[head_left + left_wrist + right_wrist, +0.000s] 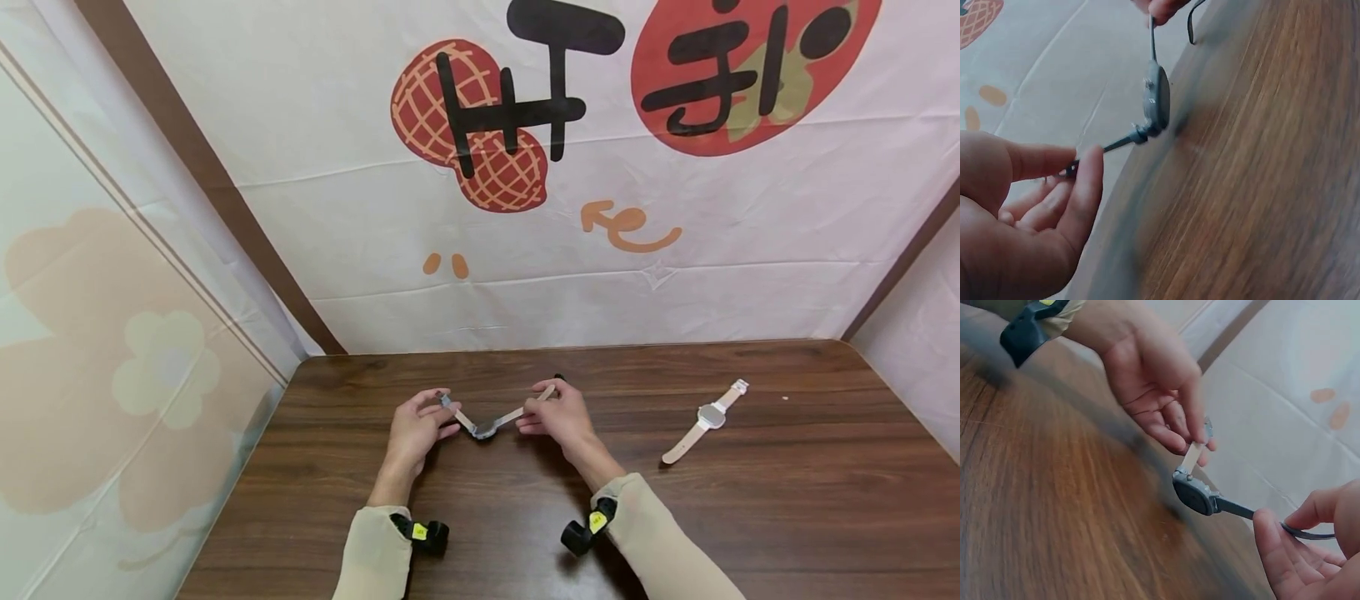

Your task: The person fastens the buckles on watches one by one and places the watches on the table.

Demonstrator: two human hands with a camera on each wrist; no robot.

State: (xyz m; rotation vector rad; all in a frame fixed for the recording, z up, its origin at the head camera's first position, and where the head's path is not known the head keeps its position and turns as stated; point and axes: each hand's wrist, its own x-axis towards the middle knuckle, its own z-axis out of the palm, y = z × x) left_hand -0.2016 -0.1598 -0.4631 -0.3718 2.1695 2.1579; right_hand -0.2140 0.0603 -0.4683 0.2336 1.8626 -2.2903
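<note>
A wristwatch (485,431) with a dark round case hangs in a V between both hands, its face turned down. My left hand (417,429) pinches the buckle end of its strap between thumb and fingers. The longer strap end is pinched by my right hand (557,417), and its tip sticks out past the fingers. In the left wrist view, the watch (1157,97) shows its crown side; the strap's outside looks dark. From the right wrist, the strap's inner side (1192,457) near the left hand looks pale beige.
A second wristwatch (711,416), with a pale strap and silver case, lies flat to the right on the brown wooden table (787,517). A printed cloth backdrop (360,242) rises behind the table. Small cameras (429,537) are strapped to both wrists.
</note>
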